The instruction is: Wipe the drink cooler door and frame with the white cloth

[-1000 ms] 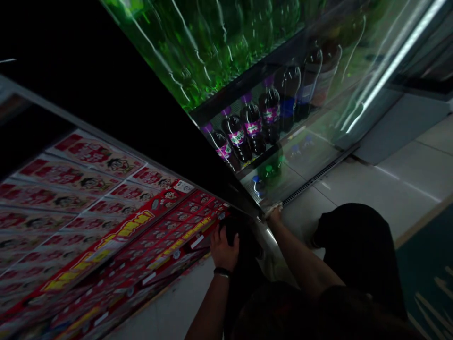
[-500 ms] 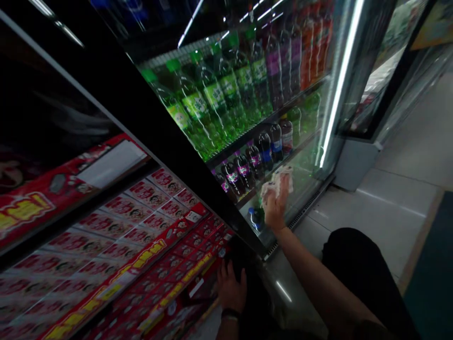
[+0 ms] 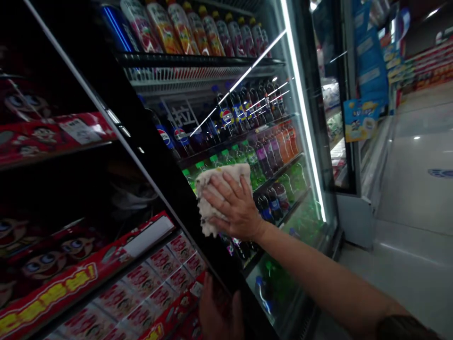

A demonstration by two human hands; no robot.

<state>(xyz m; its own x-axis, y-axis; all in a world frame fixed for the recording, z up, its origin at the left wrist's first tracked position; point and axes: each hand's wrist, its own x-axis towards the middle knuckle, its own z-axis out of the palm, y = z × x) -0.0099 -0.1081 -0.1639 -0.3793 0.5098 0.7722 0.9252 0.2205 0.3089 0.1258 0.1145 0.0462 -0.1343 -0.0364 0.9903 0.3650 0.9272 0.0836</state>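
My right hand (image 3: pixel 235 208) lies with its fingers spread over a pale, crumpled cloth (image 3: pixel 207 215), holding it flat against the glass door (image 3: pixel 300 215) of a drinks fridge. Behind the glass, green-capped bottles (image 3: pixel 247 153) stand at about the cloth's height. My left hand (image 3: pixel 219 311) is low in the view, thumb and fingers apart, with nothing visible in it. It is beside the black door frame (image 3: pixel 170 179) and the red shelf edge; whether it touches either I cannot tell.
On the left, shelves hold red and white boxes (image 3: pixel 163 274) behind a red printed strip (image 3: pixel 53 293). Inside the fridge, dark cola bottles (image 3: pixel 244 106) and fruit drinks (image 3: pixel 198 30) fill higher shelves. Another cooler (image 3: pixel 354 212) and a tiled floor (image 3: pixel 406 250) lie to the right.
My right hand and the cloth have moved up the glass, from the lower shelves to the green-capped bottles. The view has tilted up, and my left hand now appears lower in it.
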